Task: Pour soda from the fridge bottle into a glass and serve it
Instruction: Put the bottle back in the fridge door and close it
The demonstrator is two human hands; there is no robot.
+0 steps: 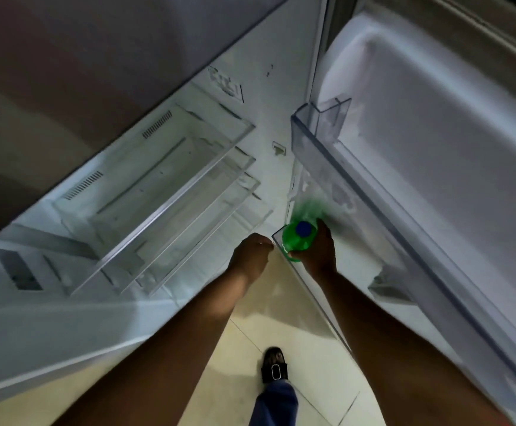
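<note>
In the open fridge door's lower bin [318, 290], we see the right hand [319, 252] gripping the green soda bottle [296, 239] with its blue cap, while the left hand [250, 256] hangs loosely curled beside it, holding nothing

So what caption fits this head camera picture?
Right hand grips the green soda bottle in the open fridge's door shelf.

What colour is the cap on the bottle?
Blue, on the green bottle that the right hand holds; seen in the head view.

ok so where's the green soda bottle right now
In the head view, right of centre: the green bottle sits in the open fridge door's lower shelf, gripped by the right hand.
</note>
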